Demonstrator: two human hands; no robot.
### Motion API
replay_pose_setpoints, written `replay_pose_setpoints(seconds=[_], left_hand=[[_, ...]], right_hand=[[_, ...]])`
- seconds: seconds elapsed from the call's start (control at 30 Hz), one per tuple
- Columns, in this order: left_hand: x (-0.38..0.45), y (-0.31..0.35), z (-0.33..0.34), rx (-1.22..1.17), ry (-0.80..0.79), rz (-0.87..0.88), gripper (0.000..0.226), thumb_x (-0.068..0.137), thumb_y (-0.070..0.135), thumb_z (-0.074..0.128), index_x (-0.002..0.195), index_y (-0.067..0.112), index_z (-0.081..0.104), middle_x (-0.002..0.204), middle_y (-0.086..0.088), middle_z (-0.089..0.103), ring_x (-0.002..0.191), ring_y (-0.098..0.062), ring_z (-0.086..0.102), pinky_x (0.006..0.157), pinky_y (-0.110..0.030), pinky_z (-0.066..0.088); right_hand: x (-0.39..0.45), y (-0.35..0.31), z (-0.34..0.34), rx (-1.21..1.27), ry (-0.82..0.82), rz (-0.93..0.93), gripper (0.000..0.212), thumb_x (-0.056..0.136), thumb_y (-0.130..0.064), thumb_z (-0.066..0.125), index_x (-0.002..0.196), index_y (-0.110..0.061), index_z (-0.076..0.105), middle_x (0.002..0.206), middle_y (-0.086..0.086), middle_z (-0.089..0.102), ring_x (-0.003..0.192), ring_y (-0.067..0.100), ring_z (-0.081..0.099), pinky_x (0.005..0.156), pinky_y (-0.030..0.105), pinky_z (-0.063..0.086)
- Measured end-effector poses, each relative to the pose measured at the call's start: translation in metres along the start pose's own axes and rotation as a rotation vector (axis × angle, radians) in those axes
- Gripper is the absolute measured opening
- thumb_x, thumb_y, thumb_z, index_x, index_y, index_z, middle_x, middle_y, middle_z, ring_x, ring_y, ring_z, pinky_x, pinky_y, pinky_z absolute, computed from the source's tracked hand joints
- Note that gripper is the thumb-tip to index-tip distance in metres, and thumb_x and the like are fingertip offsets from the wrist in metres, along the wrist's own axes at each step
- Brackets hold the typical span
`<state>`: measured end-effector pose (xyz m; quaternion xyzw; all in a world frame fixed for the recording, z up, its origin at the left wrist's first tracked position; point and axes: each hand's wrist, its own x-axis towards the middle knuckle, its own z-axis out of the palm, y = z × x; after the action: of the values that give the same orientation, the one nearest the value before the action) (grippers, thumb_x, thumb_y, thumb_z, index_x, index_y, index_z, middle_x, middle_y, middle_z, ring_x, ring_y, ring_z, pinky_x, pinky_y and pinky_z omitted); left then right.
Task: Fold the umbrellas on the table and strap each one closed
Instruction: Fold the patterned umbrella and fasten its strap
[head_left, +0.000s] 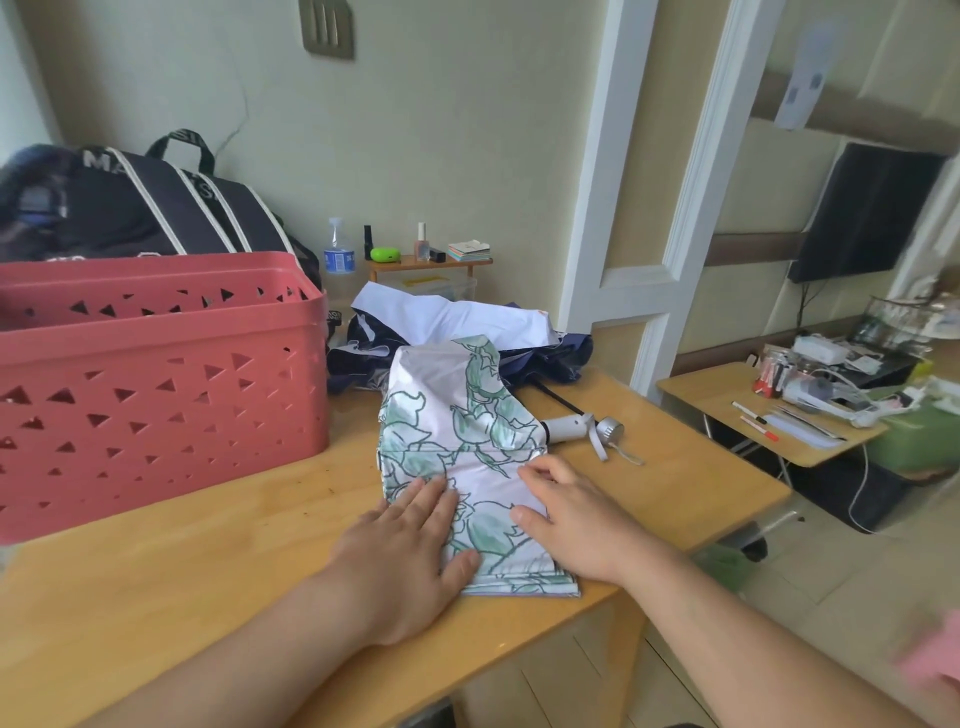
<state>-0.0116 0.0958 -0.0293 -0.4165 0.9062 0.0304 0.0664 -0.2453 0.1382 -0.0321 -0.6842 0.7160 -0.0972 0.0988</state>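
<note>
The floral umbrella (457, 447) lies on the desk (234, 545) before the person, left hand (410, 551) flat on its canopy, right hand (571, 519) pressing the fold edge with bent fingers; better to smooth each panel flat before rolling toward the handle (569, 428)

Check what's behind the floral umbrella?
Behind the floral umbrella lies a white umbrella canopy over dark navy fabric. How far the navy piece runs beneath them is covered.
</note>
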Motion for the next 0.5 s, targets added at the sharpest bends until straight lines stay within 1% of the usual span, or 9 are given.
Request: replay_pose_setpoints(seconds=[0.07, 0.13, 0.2, 0.23, 0.27, 0.3, 0.33, 0.4, 0.5], left_hand=[[-0.001, 0.003, 0.000, 0.019, -0.018, -0.011, 0.083, 0.100, 0.071, 0.006, 0.165, 0.022, -0.012, 0.172, 0.004, -0.020, 0.158, -0.014, -0.019, 0.130, -0.039, 0.000], [0.000, 0.003, 0.000, 0.032, -0.029, -0.013, 0.081, 0.102, 0.069, 0.006, 0.165, 0.021, -0.013, 0.171, 0.003, -0.021, 0.158, -0.016, -0.019, 0.130, -0.041, 0.001], [0.002, 0.002, 0.001, 0.036, -0.026, -0.011, 0.081, 0.102, 0.070, 0.006, 0.164, 0.021, -0.014, 0.171, 0.003, -0.022, 0.158, -0.016, -0.020, 0.130, -0.042, 0.001], [0.002, 0.002, 0.002, 0.038, -0.023, -0.011, 0.081, 0.102, 0.070, 0.006, 0.164, 0.022, -0.014, 0.171, 0.003, -0.022, 0.158, -0.016, -0.020, 0.130, -0.042, 0.001], [0.002, 0.003, 0.002, 0.035, -0.019, -0.012, 0.081, 0.102, 0.070, 0.007, 0.164, 0.022, -0.014, 0.171, 0.004, -0.022, 0.157, -0.015, -0.021, 0.130, -0.042, 0.001], [0.002, 0.003, 0.002, 0.022, -0.018, -0.009, 0.081, 0.102, 0.070, 0.008, 0.164, 0.023, -0.014, 0.171, 0.005, -0.022, 0.157, -0.014, -0.022, 0.130, -0.041, -0.001], [0.000, 0.001, 0.003, 0.004, -0.021, 0.002, 0.081, 0.102, 0.070, 0.009, 0.164, 0.024, -0.014, 0.171, 0.006, -0.022, 0.156, -0.012, -0.023, 0.130, -0.040, -0.002], [-0.005, -0.008, 0.001, -0.029, -0.042, 0.031, 0.085, 0.099, 0.075, 0.012, 0.164, 0.027, -0.014, 0.170, 0.010, -0.023, 0.155, -0.008, -0.024, 0.129, -0.038, -0.005], [-0.017, -0.028, -0.017, -0.048, -0.148, 0.048, 0.087, 0.097, 0.080, 0.018, 0.165, 0.034, -0.010, 0.170, 0.016, -0.019, 0.156, -0.005, -0.017, 0.129, -0.034, -0.003]], right_hand=[[0.004, 0.001, -0.005, 0.004, -0.045, 0.025, 0.059, 0.107, -0.049, 0.042, 0.157, -0.019, 0.036, 0.161, -0.010, 0.023, 0.141, 0.019, 0.039, 0.117, 0.040, 0.035], [0.009, -0.007, -0.015, -0.035, -0.059, 0.054, 0.042, 0.106, -0.031, 0.043, 0.145, -0.018, 0.050, 0.156, -0.005, 0.034, 0.136, 0.024, 0.047, 0.112, 0.043, 0.042], [0.015, -0.026, -0.019, -0.099, 0.078, 0.048, 0.035, 0.098, -0.014, 0.042, 0.128, -0.016, 0.060, 0.140, 0.003, 0.052, 0.125, 0.029, 0.056, 0.103, 0.045, 0.049], [0.017, -0.037, -0.016, -0.103, 0.170, 0.002, 0.036, 0.098, -0.012, 0.044, 0.131, -0.014, 0.059, 0.139, 0.005, 0.055, 0.127, 0.029, 0.055, 0.104, 0.045, 0.048], [0.016, -0.047, -0.010, -0.089, 0.221, -0.070, 0.039, 0.102, -0.016, 0.044, 0.140, -0.013, 0.053, 0.146, 0.004, 0.052, 0.134, 0.027, 0.049, 0.109, 0.045, 0.044], [0.014, -0.056, -0.003, -0.079, 0.196, -0.140, 0.046, 0.106, -0.025, 0.041, 0.151, -0.015, 0.042, 0.158, 0.002, 0.040, 0.146, 0.023, 0.036, 0.117, 0.046, 0.036], [0.009, -0.062, 0.004, -0.082, 0.098, -0.170, 0.054, 0.109, -0.038, 0.034, 0.161, -0.021, 0.028, 0.170, -0.006, 0.019, 0.156, 0.018, 0.016, 0.124, 0.049, 0.024], [0.002, -0.055, 0.015, -0.120, -0.116, -0.098, 0.069, 0.107, -0.060, 0.019, 0.166, -0.032, -0.002, 0.168, -0.023, -0.023, 0.156, 0.009, -0.020, 0.129, 0.050, -0.001], [-0.003, -0.032, 0.010, -0.169, -0.185, 0.016, 0.074, 0.102, -0.071, 0.011, 0.163, -0.038, -0.015, 0.160, -0.028, -0.036, 0.153, 0.007, -0.029, 0.127, 0.053, -0.006]])
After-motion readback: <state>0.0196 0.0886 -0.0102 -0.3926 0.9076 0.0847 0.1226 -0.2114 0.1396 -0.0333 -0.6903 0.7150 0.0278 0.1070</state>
